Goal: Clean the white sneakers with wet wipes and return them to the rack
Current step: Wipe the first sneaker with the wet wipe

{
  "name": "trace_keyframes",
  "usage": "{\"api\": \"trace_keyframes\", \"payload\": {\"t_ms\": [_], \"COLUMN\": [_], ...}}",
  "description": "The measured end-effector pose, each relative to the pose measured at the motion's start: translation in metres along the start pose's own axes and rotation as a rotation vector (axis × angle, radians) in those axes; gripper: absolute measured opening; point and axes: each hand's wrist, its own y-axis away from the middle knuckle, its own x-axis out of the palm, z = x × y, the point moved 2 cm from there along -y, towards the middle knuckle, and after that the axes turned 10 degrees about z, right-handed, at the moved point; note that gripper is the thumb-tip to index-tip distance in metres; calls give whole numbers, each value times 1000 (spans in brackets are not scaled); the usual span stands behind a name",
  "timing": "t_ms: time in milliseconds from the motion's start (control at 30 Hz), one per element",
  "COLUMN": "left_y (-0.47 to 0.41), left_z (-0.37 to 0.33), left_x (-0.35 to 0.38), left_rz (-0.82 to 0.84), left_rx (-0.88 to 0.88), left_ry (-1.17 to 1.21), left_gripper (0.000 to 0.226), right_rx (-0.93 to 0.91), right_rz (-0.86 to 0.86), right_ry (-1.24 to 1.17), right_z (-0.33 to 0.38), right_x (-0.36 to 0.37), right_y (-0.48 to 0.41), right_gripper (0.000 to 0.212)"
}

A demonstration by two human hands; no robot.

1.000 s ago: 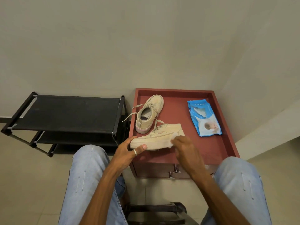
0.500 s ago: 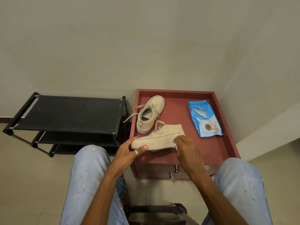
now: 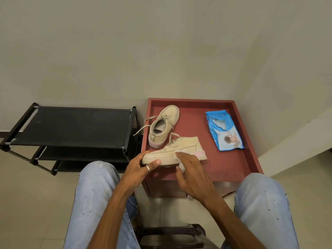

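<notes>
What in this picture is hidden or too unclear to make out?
Head view:
The wet wipe: mostly under the right hand; only white edges show.
The held sneaker: toe end partly covered by the left hand.
The wipes pack: print too small to read.
The rack: lower shelves largely hidden by its top shelf.

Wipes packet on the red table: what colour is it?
The packet is blue and white; head view.

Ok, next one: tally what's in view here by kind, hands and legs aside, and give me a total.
Sneakers: 2 (held sneaker, second sneaker behind it)
Wet wipe: 1, against the held sneaker's side
Wipes pack: 1
Black rack: 1
Red table: 1
Total: 6
</notes>
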Motion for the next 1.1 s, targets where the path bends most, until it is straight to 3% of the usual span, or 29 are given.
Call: {"api": "trace_keyframes", "payload": {"t_ms": [100, 233, 400, 567, 767, 1000, 1100], "left_y": [0, 0, -1, -3, 0, 1, 0], "left_z": [-1, -1, 3, 5, -2, -2, -1], "left_x": [0, 0, -1, -2, 0, 1, 0], "left_rz": [4, 4, 2, -6, -5, 16, 8], "left_rx": [-2, 9, -2, -13, -11, -6, -9], "left_ry": [9, 24, 29, 8, 1, 31, 27], "left_gripper": [47, 44, 49, 59, 52, 47, 53], "right_rx": [67, -10, -89, -69, -78, 136, 76], "right_rz": [39, -24, -151, -123, -67, -66, -74], "right_ry": [-188, -250, -51, 30, 99, 247, 241], "right_z": [-3, -5, -9, -9, -11, -38, -24], "right_x": [-5, -7, 6, 9, 5, -6, 3], "right_y": [4, -4, -8, -13, -15, -15, -15], "right_gripper": [50, 27, 21, 19, 18, 23, 25]}}
